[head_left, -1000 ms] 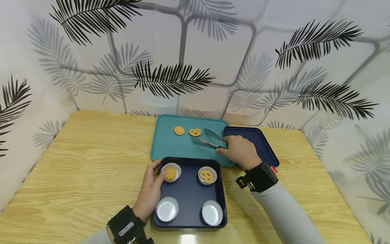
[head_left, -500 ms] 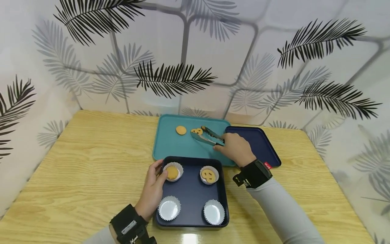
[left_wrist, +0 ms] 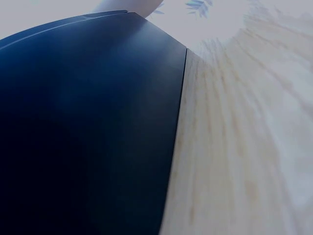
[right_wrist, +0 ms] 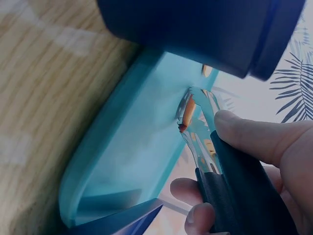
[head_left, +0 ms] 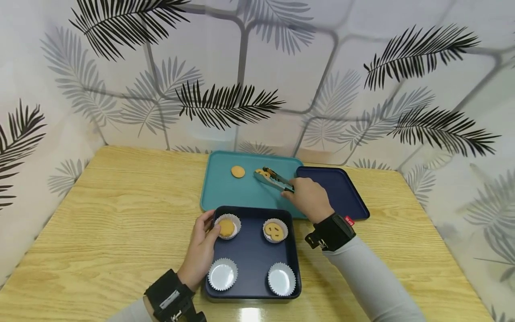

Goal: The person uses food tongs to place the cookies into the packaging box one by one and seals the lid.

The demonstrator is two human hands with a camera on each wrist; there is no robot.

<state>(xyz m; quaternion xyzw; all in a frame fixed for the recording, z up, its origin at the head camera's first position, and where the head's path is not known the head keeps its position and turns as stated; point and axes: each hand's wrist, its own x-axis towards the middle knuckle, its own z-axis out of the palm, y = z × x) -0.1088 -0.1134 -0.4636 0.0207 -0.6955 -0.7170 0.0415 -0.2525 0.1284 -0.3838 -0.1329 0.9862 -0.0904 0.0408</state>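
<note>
My right hand (head_left: pixel 310 198) grips a pair of tongs (head_left: pixel 277 182) over the teal tray (head_left: pixel 225 192). Between the tong tips is a cookie with cut-out holes (head_left: pixel 262 173); the right wrist view shows it edge-on between the metal tips. A plain round cookie (head_left: pixel 238 171) lies on the tray to the left. My left hand (head_left: pixel 200 250) holds the left rim of a dark blue baking pan (head_left: pixel 249 264), thumb over the edge. In the pan, one paper cup holds a golden cookie (head_left: pixel 227 227) and another a cookie with holes (head_left: pixel 274 231).
Two paper cups with nothing in them, a left one (head_left: pixel 223 274) and a right one (head_left: pixel 281 279), sit at the pan's near side. A flat navy tray (head_left: pixel 342 188) stands right of the teal tray, partly behind my right hand. Wooden table (head_left: pixel 120 214) surrounds them, with a patterned backdrop behind.
My right hand has moved slightly left and away from me. The tongs have narrowed from spread arms to closed around the cookie with holes. My left hand stays on the pan.
</note>
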